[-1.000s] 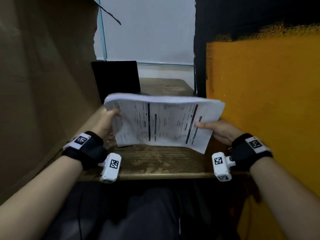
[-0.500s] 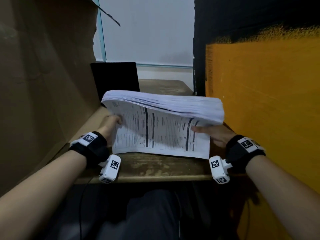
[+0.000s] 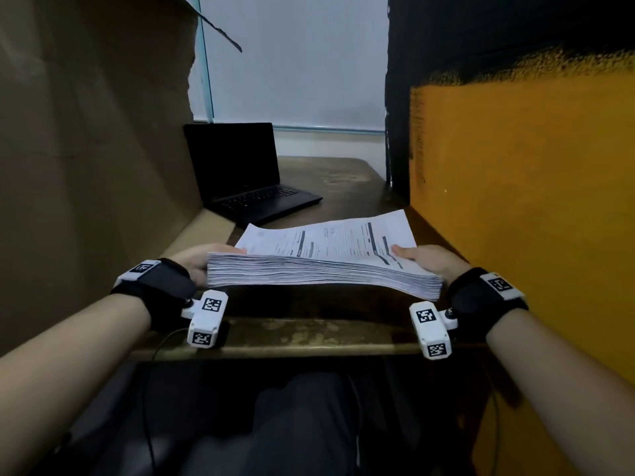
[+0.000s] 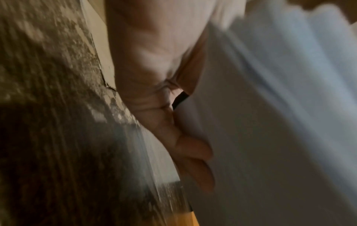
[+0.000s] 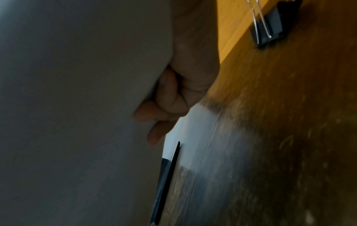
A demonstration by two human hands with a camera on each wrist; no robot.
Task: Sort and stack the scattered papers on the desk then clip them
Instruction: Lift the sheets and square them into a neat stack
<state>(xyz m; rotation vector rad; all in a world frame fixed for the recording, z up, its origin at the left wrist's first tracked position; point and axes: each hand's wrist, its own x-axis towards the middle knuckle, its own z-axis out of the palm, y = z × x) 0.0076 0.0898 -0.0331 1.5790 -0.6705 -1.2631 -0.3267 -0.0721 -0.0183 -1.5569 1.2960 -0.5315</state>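
A thick stack of printed papers (image 3: pixel 326 259) lies nearly flat just above the wooden desk (image 3: pixel 309 334), its near edge facing me. My left hand (image 3: pixel 202 261) grips the stack's left end, thumb on top and fingers (image 4: pixel 195 152) curled under the paper stack (image 4: pixel 270 122). My right hand (image 3: pixel 426 262) grips the right end the same way, its fingers (image 5: pixel 164 113) curled beneath the paper stack (image 5: pixel 77 107). A black binder clip (image 5: pixel 270 30) lies on the desk (image 5: pixel 270 137) near the orange wall, seen only in the right wrist view.
An open black laptop (image 3: pixel 247 173) stands at the back left of the desk. A brown cardboard wall (image 3: pixel 86 166) closes the left side and an orange wall (image 3: pixel 532 218) the right. My dark-trousered lap (image 3: pixel 275 424) is below the desk's front edge.
The stack, held upright with its printed face toward me a second ago, has tipped forward and down to lie nearly flat over the desk. Both hands kept their grip and dropped with it.
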